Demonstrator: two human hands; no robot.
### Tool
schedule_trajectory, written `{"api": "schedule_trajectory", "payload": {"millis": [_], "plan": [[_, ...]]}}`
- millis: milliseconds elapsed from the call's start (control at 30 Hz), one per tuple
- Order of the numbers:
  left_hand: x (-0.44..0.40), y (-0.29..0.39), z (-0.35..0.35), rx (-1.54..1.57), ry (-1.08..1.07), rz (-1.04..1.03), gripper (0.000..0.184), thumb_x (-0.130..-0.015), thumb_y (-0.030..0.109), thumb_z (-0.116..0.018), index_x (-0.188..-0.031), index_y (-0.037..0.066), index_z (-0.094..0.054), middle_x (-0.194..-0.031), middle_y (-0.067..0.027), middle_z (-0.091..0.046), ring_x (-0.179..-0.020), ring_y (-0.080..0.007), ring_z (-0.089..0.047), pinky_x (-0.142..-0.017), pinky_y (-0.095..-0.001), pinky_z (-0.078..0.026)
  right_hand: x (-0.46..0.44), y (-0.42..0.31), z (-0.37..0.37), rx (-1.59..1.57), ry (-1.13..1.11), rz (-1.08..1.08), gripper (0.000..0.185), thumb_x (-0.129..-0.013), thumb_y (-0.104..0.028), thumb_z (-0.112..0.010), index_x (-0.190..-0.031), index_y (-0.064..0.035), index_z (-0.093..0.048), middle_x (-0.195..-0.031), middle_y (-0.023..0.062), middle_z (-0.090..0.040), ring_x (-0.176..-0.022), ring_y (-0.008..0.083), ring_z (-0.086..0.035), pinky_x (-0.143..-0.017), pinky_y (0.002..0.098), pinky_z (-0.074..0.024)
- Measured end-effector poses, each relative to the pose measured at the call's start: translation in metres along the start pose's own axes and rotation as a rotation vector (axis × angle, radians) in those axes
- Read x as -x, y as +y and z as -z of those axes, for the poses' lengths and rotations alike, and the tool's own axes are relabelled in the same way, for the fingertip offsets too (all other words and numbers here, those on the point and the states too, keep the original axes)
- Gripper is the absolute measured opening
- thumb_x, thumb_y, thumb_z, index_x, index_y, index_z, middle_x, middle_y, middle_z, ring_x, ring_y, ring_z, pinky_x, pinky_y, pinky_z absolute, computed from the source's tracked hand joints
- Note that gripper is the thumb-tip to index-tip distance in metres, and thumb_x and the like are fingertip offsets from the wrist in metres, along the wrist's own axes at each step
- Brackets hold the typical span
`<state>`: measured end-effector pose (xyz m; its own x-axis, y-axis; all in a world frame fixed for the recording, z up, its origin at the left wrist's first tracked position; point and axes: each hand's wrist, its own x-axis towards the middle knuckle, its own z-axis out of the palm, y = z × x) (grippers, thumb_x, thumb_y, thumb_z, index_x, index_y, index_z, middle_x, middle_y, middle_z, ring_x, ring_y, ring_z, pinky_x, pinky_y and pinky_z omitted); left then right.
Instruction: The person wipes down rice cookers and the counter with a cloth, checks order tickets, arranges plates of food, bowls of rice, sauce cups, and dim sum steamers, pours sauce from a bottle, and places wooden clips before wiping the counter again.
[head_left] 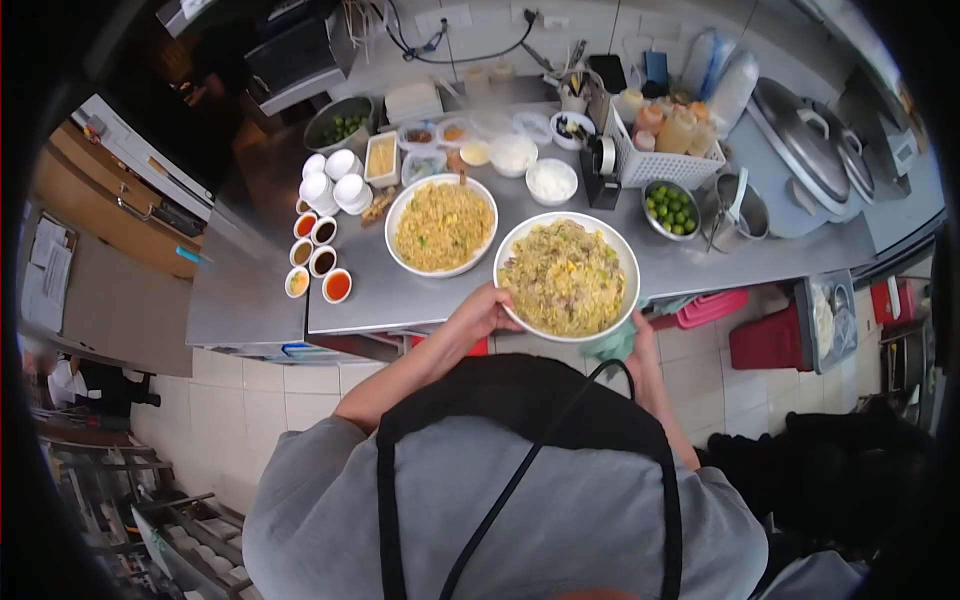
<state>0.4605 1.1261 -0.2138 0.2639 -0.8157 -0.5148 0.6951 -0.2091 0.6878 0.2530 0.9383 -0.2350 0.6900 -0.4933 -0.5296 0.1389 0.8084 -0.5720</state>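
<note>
A white bowl heaped with fried rice is at the counter's front edge, in front of my chest. My left hand grips its left side, thumb up by the rim and the other fingers out of sight below. At the bowl's lower right, my right hand is closed around a green cloth, close against the bowl; its fingers are partly hidden. A second white bowl of fried rice stands just to the left on the steel counter.
Small sauce cups and stacked white cups stand at the left. Behind the bowls are smaller white bowls and containers. A bowl of green limes, a metal pot and a basket of bottles are on the right.
</note>
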Motion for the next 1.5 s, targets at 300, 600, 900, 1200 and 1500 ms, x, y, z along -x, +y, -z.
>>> {"api": "schedule_trajectory", "payload": {"millis": [300,600,900,1200,1500], "plan": [[-0.041,-0.017,0.006,0.005,0.18,-0.087,0.053,-0.064,0.003,-0.044,-0.116,0.001,-0.036,-0.103,-0.0167,-0.053,-0.085,-0.028,-0.059,-0.074,-0.0417,-0.05,-0.051,-0.07,0.022,0.511,0.373,0.829,0.032,-0.09,-0.03,-0.042,-0.089,-0.0005,-0.055,-0.078,0.0057,-0.057,-0.07,0.0146,-0.055,-0.062,0.028,-0.0439],[-0.055,-0.014,0.027,0.031,0.178,-0.057,0.043,-0.076,0.011,-0.052,-0.116,0.005,-0.04,-0.103,-0.0139,-0.054,-0.09,-0.0246,-0.056,-0.08,-0.0365,-0.046,-0.078,-0.078,-0.065,0.52,-0.288,0.602,0.072,-0.081,-0.058,-0.034,-0.13,-0.0065,-0.028,-0.135,0.0142,-0.027,-0.123,0.0285,-0.025,-0.101,0.0406,-0.0185],[0.023,0.05,-0.087,-1.33,0.304,-0.994,0.053,-0.074,0.009,-0.055,-0.125,0.011,-0.04,-0.131,-0.0216,-0.029,-0.124,-0.0358,-0.023,-0.1,-0.0433,-0.022,-0.014,-0.075,-0.145,-0.384,-0.719,0.254,0.096,-0.064,-0.079,-0.027,-0.134,-0.014,-0.018,-0.139,0.0116,-0.016,-0.128,0.0299,-0.011,-0.102,0.0468,-0.0091],[0.007,0.054,-0.136,-1.349,0.063,-1.159,0.058,-0.066,-0.002,-0.048,-0.122,0.012,-0.044,-0.138,-0.0219,-0.008,-0.125,-0.0452,-0.007,-0.1,-0.0503,-0.016,-0.007,-0.071,-0.162,-0.175,-0.624,0.546,0.094,-0.065,-0.079,-0.022,-0.136,-0.019,-0.01,-0.14,0.0109,-0.015,-0.126,0.0298,-0.016,-0.101,0.0465,-0.0128],[-0.01,0.053,-0.139,-1.123,-0.175,-0.985,0.057,-0.063,-0.006,-0.045,-0.115,0.015,-0.052,-0.14,-0.0208,-0.004,-0.128,-0.0387,-0.006,-0.102,-0.045,-0.015,-0.008,-0.081,-0.143,-0.089,-0.489,0.662,0.095,-0.065,-0.08,-0.019,-0.136,-0.019,-0.009,-0.139,0.0115,-0.016,-0.127,0.0297,-0.014,-0.102,0.045,-0.0113]]}}
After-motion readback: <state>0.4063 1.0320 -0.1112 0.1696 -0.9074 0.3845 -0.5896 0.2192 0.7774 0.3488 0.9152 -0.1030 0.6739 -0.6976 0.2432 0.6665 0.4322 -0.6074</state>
